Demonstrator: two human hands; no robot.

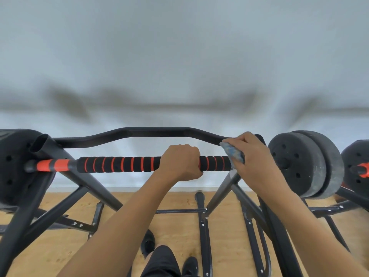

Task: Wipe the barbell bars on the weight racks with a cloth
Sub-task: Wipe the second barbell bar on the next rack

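Observation:
A barbell bar point(119, 163) with black foam and orange rings lies across a black weight rack point(83, 176) in front of me. My left hand point(180, 161) grips the foam near the bar's middle, fingers curled round it. At the bar's right end my right hand point(252, 156) holds a blue-grey cloth point(233, 151) against the foam, close to the black weight plates point(303, 162). An orange sleeve point(53, 165) shows at the bar's left end. A curved black bar point(151, 131) runs behind, level with the cloth's top.
Another black plate point(12, 166) sits at the left end and a second barbell's plate point(357, 162) at the far right. Rack legs and crossbars point(201, 211) spread over the wooden floor point(175, 222). A pale wall point(179, 56) stands close behind. My shoes point(148, 243) are below.

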